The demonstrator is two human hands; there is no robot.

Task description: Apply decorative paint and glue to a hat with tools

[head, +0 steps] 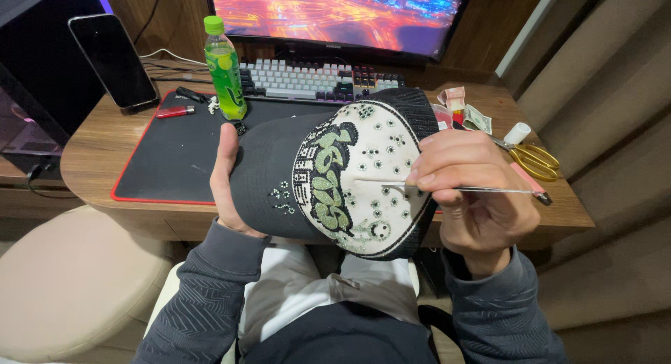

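Note:
My left hand [225, 179] grips the left side of a dark cap [269, 175], held up over my lap. The cap's white front panel [377, 165] carries green embroidered lettering and many small rhinestones. My right hand [475, 196] pinches a thin metal tool [489, 190] with a pink end, and its fine tip touches the white panel among the stones.
A wooden desk [98, 154] holds a black mat with a red edge [161, 161], a green drink bottle [225, 67], a red lighter [175, 111], a propped phone [113, 60], a keyboard [307, 81], a monitor [335, 14], gold-handled scissors [535, 158] and banknotes [477, 117]. A beige cushion [70, 280] sits at left.

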